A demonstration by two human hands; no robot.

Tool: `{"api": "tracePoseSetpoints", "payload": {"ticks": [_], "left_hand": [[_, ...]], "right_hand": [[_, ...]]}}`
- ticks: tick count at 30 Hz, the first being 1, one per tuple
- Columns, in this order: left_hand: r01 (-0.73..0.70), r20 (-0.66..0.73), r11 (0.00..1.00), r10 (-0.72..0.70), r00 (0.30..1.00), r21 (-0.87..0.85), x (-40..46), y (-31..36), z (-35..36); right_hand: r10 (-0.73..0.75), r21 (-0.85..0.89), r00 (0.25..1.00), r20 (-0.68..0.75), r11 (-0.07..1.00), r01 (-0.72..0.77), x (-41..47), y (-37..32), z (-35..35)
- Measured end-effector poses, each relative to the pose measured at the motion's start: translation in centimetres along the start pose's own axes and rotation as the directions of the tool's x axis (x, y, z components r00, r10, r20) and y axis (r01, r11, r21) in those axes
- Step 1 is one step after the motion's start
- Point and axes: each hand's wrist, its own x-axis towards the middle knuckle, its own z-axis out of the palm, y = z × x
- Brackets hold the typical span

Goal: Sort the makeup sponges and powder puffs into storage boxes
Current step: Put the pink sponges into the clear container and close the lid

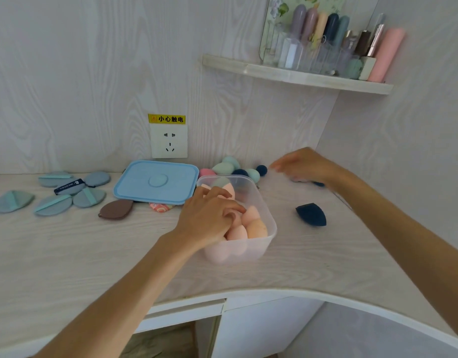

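Observation:
A clear plastic storage box [270, 229] stands mid-desk, filled with several pink and peach makeup sponges [256, 227]. My left hand [208, 215] reaches into the box, its curled fingers resting among the sponges. My right hand [304, 165] is blurred, stretched out flat over the desk's back right corner, with something dark blue [318, 184] under it. A navy sponge [311, 215] lies right of the box. Green, navy and pink sponges [231, 167] are heaped behind the box. Blue-grey powder puffs [67, 193] are spread at the left.
The box's blue lid [156, 181] lies flat to the left of the box, below a wall socket [169, 141]. A brown puff [116, 209] and a small orange packet [160, 207] lie near it. A shelf [297, 76] of cosmetics hangs above right.

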Motion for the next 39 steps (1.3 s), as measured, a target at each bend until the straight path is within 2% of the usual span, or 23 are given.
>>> {"api": "tracePoseSetpoints", "payload": {"ticks": [2, 3, 5, 7, 12, 14, 19, 21, 24, 26, 27, 28, 30, 32, 34, 35, 37, 39], "left_hand": [[0.006, 0.009, 1.0, -0.006, 1.0, 0.005, -0.1, 0.1, -0.1], [0.006, 0.011, 1.0, -0.006, 1.0, 0.007, -0.1, 0.2, -0.2], [0.008, 0.015, 1.0, -0.008, 1.0, 0.005, -0.2, 0.2, -0.2], [0.012, 0.01, 1.0, -0.012, 1.0, -0.002, -0.2, 0.2, -0.2], [0.002, -0.024, 1.0, -0.002, 1.0, -0.004, -0.1, 0.0, 0.1], [-0.002, -0.029, 1.0, 0.002, 1.0, -0.003, -0.1, 0.0, 0.2], [-0.004, -0.033, 1.0, 0.004, 0.999, -0.009, 0.2, -0.3, 0.4], [0.002, -0.032, 1.0, -0.002, 1.0, -0.017, 0.2, -0.4, 0.6], [0.0, -0.033, 1.0, -0.001, 0.999, -0.025, 0.3, -0.5, 0.7], [0.011, -0.027, 0.999, -0.012, 1.0, -0.031, 0.3, -0.4, 0.6], [0.015, -0.023, 0.999, -0.016, 1.0, -0.032, 0.2, -0.3, 0.5], [0.016, -0.02, 0.999, -0.017, 1.0, -0.028, 0.2, -0.3, 0.5], [0.011, -0.018, 1.0, -0.011, 1.0, -0.017, 0.1, -0.2, 0.3], [0.013, -0.014, 1.0, -0.013, 1.0, -0.017, 0.1, -0.2, 0.3], [0.013, -0.014, 0.999, -0.013, 1.0, -0.036, 0.3, -0.3, 0.4], [0.006, -0.015, 0.999, -0.006, 1.0, -0.04, 0.3, -0.3, 0.4], [0.005, -0.012, 0.999, -0.005, 1.0, -0.047, 0.4, -0.4, 0.5], [0.001, -0.007, 0.999, -0.002, 1.0, -0.049, 0.5, -0.7, 0.7]], "right_hand": [[0.076, -0.172, 0.979, -0.189, 0.979, -0.109, 2.6, 3.3, -0.7], [0.102, -0.286, 0.967, -0.234, 0.943, -0.168, 3.7, 5.1, -0.8], [0.088, -0.458, 0.962, -0.259, 0.866, -0.202, 5.2, 7.7, -0.7], [0.075, -0.553, 0.969, -0.234, 0.81, -0.196, 6.1, 8.9, -0.7], [0.161, -0.638, 0.977, -0.137, 0.741, -0.211, 7.7, 10.0, -0.8], [0.149, -0.66, 0.977, -0.154, 0.721, -0.214, 8.1, 10.3, -1.0], [0.06, -0.775, 0.971, -0.232, 0.592, -0.222, 8.1, 9.6, -1.2], [0.016, -0.776, 0.964, -0.264, 0.591, -0.222, 7.9, 9.0, -0.8], [-0.013, -0.709, 0.947, -0.32, 0.666, -0.231, 7.4, 8.2, -0.4], [-0.001, -0.54, 0.922, -0.388, 0.81, -0.226, 6.8, 6.6, -0.9], [0.023, -0.373, 0.919, -0.393, 0.91, -0.182, 6.2, 5.3, -1.3], [0.017, -0.17, 0.931, -0.364, 0.982, -0.085, 5.4, 3.8, -1.6], [-0.067, 0.171, 0.98, -0.189, 0.98, 0.1, 2.6, 0.4, -1.8], [-0.155, 0.301, 0.985, 0.071, 0.945, 0.127, -0.9, -2.6, -1.3], [-0.18, 0.315, 0.952, 0.25, 0.944, 0.096, -3.1, -4.3, -0.5], [-0.187, 0.273, 0.945, 0.269, 0.956, 0.112, -3.8, -4.7, 0.0], [-0.197, -0.013, 0.966, 0.166, 0.979, 0.202, -4.0, -5.2, 1.2], [-0.229, -0.293, 0.973, 0.043, 0.928, 0.231, -3.7, -5.1, 2.5]]}}
